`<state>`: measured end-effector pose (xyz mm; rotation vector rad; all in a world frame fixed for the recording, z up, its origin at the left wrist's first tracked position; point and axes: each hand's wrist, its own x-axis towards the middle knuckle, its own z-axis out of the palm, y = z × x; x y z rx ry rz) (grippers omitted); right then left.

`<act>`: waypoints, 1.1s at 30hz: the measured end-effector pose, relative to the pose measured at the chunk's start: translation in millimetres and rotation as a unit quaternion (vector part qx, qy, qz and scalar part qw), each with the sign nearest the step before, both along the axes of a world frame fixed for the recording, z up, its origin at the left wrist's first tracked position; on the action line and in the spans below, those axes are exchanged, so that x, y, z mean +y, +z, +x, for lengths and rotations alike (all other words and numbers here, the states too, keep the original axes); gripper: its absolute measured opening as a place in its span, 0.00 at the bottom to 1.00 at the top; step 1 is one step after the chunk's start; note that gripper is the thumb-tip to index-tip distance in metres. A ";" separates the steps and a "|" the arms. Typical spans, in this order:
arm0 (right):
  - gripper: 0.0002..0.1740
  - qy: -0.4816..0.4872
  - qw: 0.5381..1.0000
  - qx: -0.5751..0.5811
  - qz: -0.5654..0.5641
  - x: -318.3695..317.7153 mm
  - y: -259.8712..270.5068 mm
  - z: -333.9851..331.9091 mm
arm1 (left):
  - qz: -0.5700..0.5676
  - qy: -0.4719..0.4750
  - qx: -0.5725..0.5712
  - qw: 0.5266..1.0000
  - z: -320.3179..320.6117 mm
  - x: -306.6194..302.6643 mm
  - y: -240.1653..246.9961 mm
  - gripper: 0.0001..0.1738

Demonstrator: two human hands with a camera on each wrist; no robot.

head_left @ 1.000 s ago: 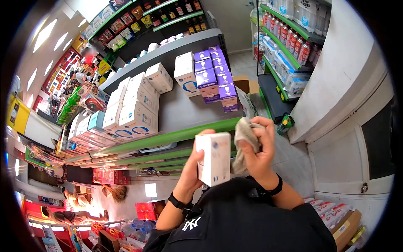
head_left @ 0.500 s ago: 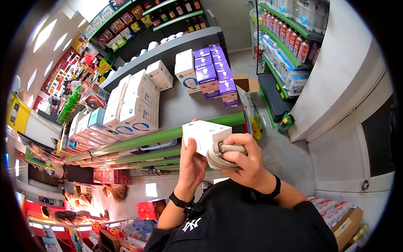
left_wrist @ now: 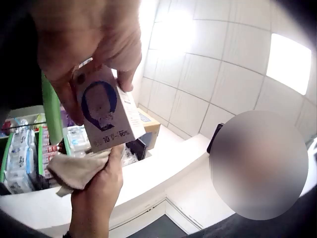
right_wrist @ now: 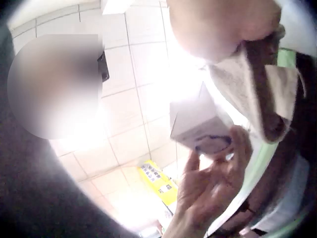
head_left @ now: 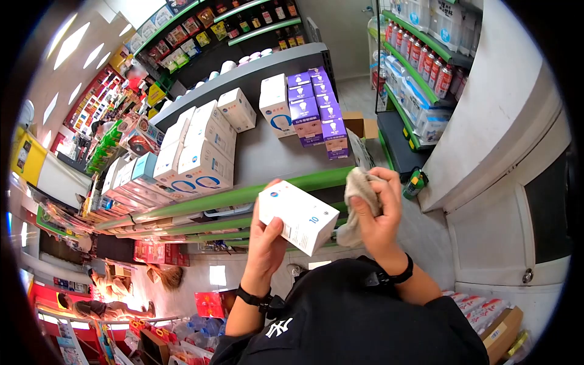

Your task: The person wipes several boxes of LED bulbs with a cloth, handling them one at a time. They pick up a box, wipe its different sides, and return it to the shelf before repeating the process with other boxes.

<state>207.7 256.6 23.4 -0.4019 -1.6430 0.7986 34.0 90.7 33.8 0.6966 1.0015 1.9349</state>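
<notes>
My left hand (head_left: 265,246) grips a white light-bulb-style box (head_left: 297,214) by its left end, thumb on the near side. The box is tilted, its end with a blue "10" facing right. In the left wrist view a large blue ring mark shows on the face of the box (left_wrist: 101,109). To its right, my right hand (head_left: 382,213) holds a crumpled greyish-beige cloth (head_left: 358,204) between thumb and curled fingers, apart from the box in the head view. The cloth (right_wrist: 257,94) hangs down in folds in the right wrist view.
Just beyond the hands is a grey shelf (head_left: 267,158) with a green front edge. White boxes (head_left: 204,161) stand on its left, purple bulb boxes (head_left: 307,115) on its right. Spray cans (head_left: 426,64) line a rack at the right, near a white door (head_left: 505,225).
The cloth was at the box's right end half a second ago; my right hand has since drawn it away to the right. My left hand has turned the box.
</notes>
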 end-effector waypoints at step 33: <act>0.10 -0.058 0.978 -0.085 -0.182 64.1 -71.1 128.8 | -0.172 0.188 0.494 0.831 -109.0 79.3 10.6 0.41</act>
